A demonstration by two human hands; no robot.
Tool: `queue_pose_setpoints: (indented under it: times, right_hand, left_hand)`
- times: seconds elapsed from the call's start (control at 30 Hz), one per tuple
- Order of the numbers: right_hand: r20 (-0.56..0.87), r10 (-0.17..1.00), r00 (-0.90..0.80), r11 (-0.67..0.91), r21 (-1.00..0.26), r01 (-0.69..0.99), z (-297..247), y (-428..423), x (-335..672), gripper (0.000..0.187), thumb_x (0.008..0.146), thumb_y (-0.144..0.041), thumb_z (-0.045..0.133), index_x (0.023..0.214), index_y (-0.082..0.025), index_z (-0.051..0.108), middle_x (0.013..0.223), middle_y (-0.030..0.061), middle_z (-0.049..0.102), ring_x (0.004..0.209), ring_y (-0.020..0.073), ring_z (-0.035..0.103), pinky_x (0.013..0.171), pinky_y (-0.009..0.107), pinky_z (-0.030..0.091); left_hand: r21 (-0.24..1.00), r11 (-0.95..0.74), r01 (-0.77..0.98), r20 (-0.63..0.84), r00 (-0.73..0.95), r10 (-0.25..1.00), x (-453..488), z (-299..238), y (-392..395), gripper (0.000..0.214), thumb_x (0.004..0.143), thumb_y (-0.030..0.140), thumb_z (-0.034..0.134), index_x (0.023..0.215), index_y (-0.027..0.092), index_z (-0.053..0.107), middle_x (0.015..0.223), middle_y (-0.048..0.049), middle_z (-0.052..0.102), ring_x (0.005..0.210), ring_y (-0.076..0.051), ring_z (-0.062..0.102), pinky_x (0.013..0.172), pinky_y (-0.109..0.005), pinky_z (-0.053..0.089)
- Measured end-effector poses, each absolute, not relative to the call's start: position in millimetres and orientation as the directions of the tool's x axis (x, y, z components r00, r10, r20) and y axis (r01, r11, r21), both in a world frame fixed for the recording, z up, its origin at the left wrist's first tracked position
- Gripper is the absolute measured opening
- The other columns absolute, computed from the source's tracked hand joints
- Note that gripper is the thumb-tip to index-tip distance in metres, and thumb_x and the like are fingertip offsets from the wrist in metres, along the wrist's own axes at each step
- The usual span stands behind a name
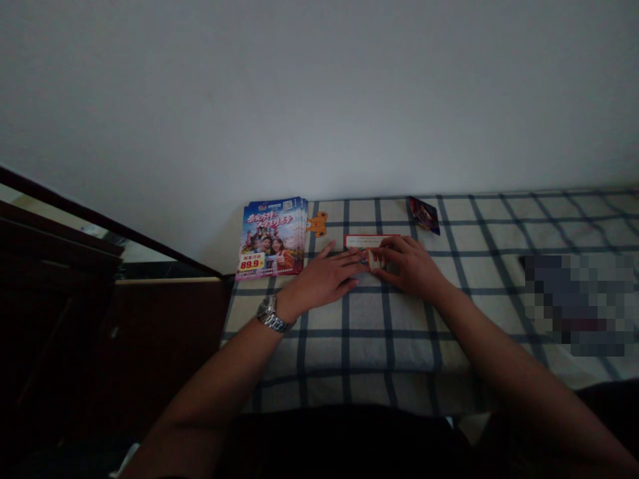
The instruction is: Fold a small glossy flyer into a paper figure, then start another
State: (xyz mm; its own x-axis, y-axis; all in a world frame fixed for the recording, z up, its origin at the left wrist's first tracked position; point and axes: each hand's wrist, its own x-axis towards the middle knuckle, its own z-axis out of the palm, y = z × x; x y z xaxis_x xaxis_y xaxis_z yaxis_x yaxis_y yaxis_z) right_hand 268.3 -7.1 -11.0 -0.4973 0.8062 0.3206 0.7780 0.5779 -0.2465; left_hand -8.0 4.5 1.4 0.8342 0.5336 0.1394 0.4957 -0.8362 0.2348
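Note:
A printed leaflet [370,240] with a red border and a pale panel lies on the checked cloth in front of me. My left hand [327,276] is laid flat with fingers stretched across its left part, and a metal watch [271,313] is on that wrist. At the leaflet's right part, the fingers of my right hand [410,265] are bent and pinch a turned-over section of the paper. Both hands cover much of the leaflet. Left of my left hand stands a neat stack of colourful flyers [272,239] marked 89.9.
Blue-and-white checked cloth [389,339] covers the surface, up against a pale wall [329,100]. A folded dark leaflet [424,215] stands at the back right. An orange bear figure [316,225] is beside the stack. A blurred-out dark item [574,299] lies far right.

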Motion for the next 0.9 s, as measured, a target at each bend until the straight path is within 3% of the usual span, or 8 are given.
queue_pose_setpoints:
  times: [0.17, 0.4, 0.53, 0.7, 0.9]
  right_hand:
    - [0.327, 0.806, -0.493, 0.577, -0.250, 0.778, -12.8, -7.2, 268.1, 0.040, 0.096, -0.044, 0.068, 0.131, -0.024, 0.071, 0.128, 0.0131, 0.067, 0.114, 0.0342, 0.059, 0.096, 0.052, 0.050]
    - [0.321, 0.815, -0.482, 0.566, -0.265, 0.781, -11.0, -7.3, 267.2, 0.043, 0.094, -0.041, 0.071, 0.134, -0.026, 0.071, 0.126, 0.0124, 0.068, 0.114, 0.0348, 0.060, 0.097, 0.053, 0.051]
    - [0.312, 0.818, -0.483, 0.562, -0.255, 0.787, -11.9, -6.8, 267.2, 0.043, 0.094, -0.043, 0.071, 0.133, -0.025, 0.071, 0.127, 0.0125, 0.067, 0.115, 0.0346, 0.060, 0.097, 0.053, 0.051]
    - [0.320, 0.814, -0.485, 0.567, -0.259, 0.782, -12.1, -6.8, 267.4, 0.041, 0.095, -0.044, 0.070, 0.132, -0.026, 0.071, 0.129, 0.0125, 0.067, 0.118, 0.0350, 0.059, 0.098, 0.052, 0.051]
    - [0.324, 0.811, -0.487, 0.573, -0.268, 0.775, -11.1, -7.3, 267.2, 0.040, 0.095, -0.043, 0.070, 0.131, -0.026, 0.071, 0.127, 0.0124, 0.067, 0.115, 0.0343, 0.060, 0.097, 0.052, 0.051]
  left_hand:
    - [0.233, -0.836, 0.497, 0.140, 0.834, 0.534, -8.4, 0.9, 5.1, 0.038, 0.111, 0.030, 0.046, 0.149, 0.031, 0.053, 0.164, -0.0030, 0.046, 0.154, -0.019, 0.042, 0.132, -0.058, 0.010]
    - [0.209, -0.829, 0.518, 0.232, 0.797, 0.557, -6.6, 8.6, 1.5, 0.034, 0.106, 0.026, 0.053, 0.137, 0.030, 0.066, 0.159, -0.0080, 0.049, 0.150, -0.028, 0.043, 0.127, -0.057, 0.031]
    - [0.232, -0.839, 0.492, 0.253, 0.802, 0.541, -6.7, 9.1, 3.9, 0.036, 0.107, 0.025, 0.051, 0.140, 0.029, 0.065, 0.151, -0.0089, 0.054, 0.143, -0.027, 0.050, 0.122, -0.053, 0.041]
    - [0.244, -0.834, 0.495, 0.213, 0.812, 0.544, -8.7, 7.0, 6.7, 0.038, 0.107, 0.022, 0.049, 0.143, 0.025, 0.061, 0.153, -0.0079, 0.054, 0.142, -0.025, 0.052, 0.123, -0.050, 0.042]
    - [0.222, -0.822, 0.525, 0.264, 0.779, 0.569, -7.6, 4.2, 5.1, 0.036, 0.107, 0.021, 0.048, 0.139, 0.024, 0.064, 0.153, -0.0100, 0.053, 0.146, -0.028, 0.047, 0.123, -0.053, 0.043]
